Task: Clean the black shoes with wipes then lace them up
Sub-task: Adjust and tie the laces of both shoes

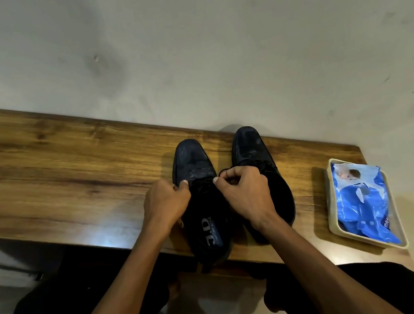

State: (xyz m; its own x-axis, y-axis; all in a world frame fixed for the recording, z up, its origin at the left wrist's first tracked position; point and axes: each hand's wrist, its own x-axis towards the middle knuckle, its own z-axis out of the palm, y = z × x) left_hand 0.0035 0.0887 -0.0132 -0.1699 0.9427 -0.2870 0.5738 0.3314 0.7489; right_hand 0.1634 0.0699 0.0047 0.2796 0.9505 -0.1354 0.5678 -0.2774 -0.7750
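Stage: While both hands work at the lacing area of the left shoe point(201, 197), the task appears to be in its lacing half; whether wiping is complete cannot be confirmed, since both toe caps show pale streaks.
Shoe position: the pair stands side by side on the wooden shelf point(57, 178), toes toward the wall point(184, 40), heels at the near edge. This orientation puts the open tops toward the person, which suits threading.
Right shoe: the right shoe point(257, 165) stands just beside the left one; a lace seems to be fitted already, though the dark tone hides detail.
Left hand: the left hand point(165, 202) has curled fingers, with thumb and forefinger pinching what seems to be a lace end at the left edge of the eyelets.
Right hand: the right hand point(245, 191) is curled likewise, fingertips pinching the other part of the black lace point(225, 171) over the right edge of the eyelets. Holding both ends probably keeps tension even.
Insole text: the left shoe's insole reads "J.D" and "COMFORT STYLE".
Wipes: a blue wipes packet point(361, 201) lies in a pale tray point(331, 208) on the shelf, well apart to the right, within reach yet outside the working area.
Packet text: only the letters "mee" are legible; the remainder is cut off.
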